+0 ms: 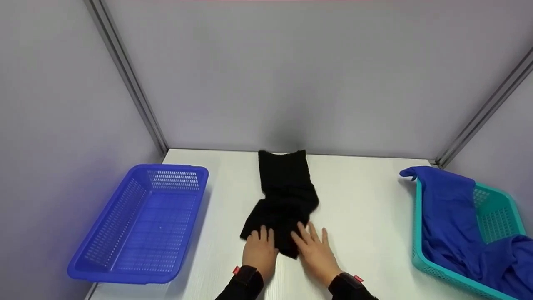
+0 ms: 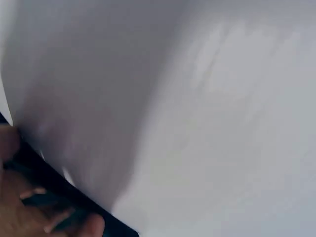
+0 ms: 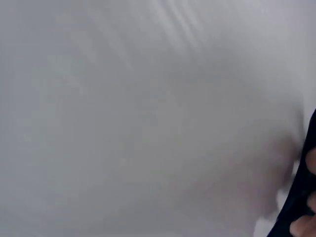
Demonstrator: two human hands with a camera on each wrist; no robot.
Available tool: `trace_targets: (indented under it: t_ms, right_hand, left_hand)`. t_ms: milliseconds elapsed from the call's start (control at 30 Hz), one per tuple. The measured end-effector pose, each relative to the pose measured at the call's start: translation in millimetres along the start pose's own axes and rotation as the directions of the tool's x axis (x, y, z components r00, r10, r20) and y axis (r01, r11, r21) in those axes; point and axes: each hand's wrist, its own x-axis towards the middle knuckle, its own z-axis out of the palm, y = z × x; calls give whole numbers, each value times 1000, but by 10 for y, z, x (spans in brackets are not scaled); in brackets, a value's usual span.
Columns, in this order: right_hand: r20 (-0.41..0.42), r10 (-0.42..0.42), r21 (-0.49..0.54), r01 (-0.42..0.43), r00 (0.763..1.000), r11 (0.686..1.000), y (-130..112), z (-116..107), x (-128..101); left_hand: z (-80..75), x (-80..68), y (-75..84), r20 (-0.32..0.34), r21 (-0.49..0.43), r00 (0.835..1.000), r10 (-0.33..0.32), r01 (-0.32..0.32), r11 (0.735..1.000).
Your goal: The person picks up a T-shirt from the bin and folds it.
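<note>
A black garment [image 1: 287, 200], bent and bunched about its middle, lies on the white table [image 1: 358, 208]. Its far end reaches the table's back edge, and the near end spreads into two dark flaps. My left hand [image 1: 260, 252] rests at the near left flap with fingers stretched forward. On the near right side, my right hand [image 1: 317, 252] touches the cloth with spread fingers. The left wrist view has fingertips [image 2: 94, 224] along the dark cloth edge at lower left. In the right wrist view, fingers [image 3: 303, 224] meet the cloth at the right border.
A blue plastic basket [image 1: 200, 177] with nothing in it stands on the left. At the right is a teal basket [image 1: 418, 254], with blue cloth [image 1: 449, 216] heaped inside and hanging over its far left corner. Grey panels [image 1: 291, 75] enclose the table at the back and sides.
</note>
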Motion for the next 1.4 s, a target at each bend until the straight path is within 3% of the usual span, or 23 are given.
trace_targets:
  t_ms: [100, 200, 300, 400, 533, 700, 867, 967, 1100, 1167, 1267, 1400]
  right_hand:
    - [113, -55, 138, 40, 992, 990, -76, -44, -26]
    - [176, -74, 145, 49, 982, 988, -104, -54, -46]
    - [62, -109, 14, 108, 992, 994, -73, -44, -59]
    - [-87, -162, -118, 151, 983, 981, -6, -20, -77]
    - [-183, -196, -137, 173, 963, 975, 73, -3, -93]
    - [-177, -209, -15, 210, 962, 978, 150, -44, -121]
    - [3, -268, 128, 265, 964, 956, 300, -141, -259]
    - [53, -318, 138, 309, 947, 941, 393, -173, -336]
    - [-57, -392, 0, 393, 918, 920, 449, -143, -375]
    - [-147, -412, -63, 407, 899, 911, 454, -108, -372]
    - [-264, -403, -84, 395, 876, 915, 451, -74, -367]
    - [-364, -334, -13, 354, 869, 935, 461, -105, -374]
  left_hand:
    - [-11, -10, -62, -22, -22, 999, 48, -49, 999]
    - [-73, -11, -171, 14, -143, 982, 189, -185, 972]
    - [-128, -34, -314, 80, -263, 949, 306, -276, 925]
    - [-128, -77, -438, 105, -287, 934, 342, -301, 909]
    - [-66, -106, -510, 22, -172, 930, 368, -359, 917]
    - [-44, -86, -496, -133, -14, 888, 440, -446, 895]
    - [-164, -115, -519, -193, -88, 865, 463, -485, 870]
    - [-220, -158, -582, -212, -185, 835, 509, -545, 818]
    - [-199, -218, -652, -236, -218, 758, 607, -651, 727]
    - [-160, -233, -666, -253, -169, 726, 640, -684, 710]
    - [-123, -241, -672, -303, -66, 704, 643, -688, 722]
    - [-140, -229, -677, -386, 12, 705, 595, -641, 767]
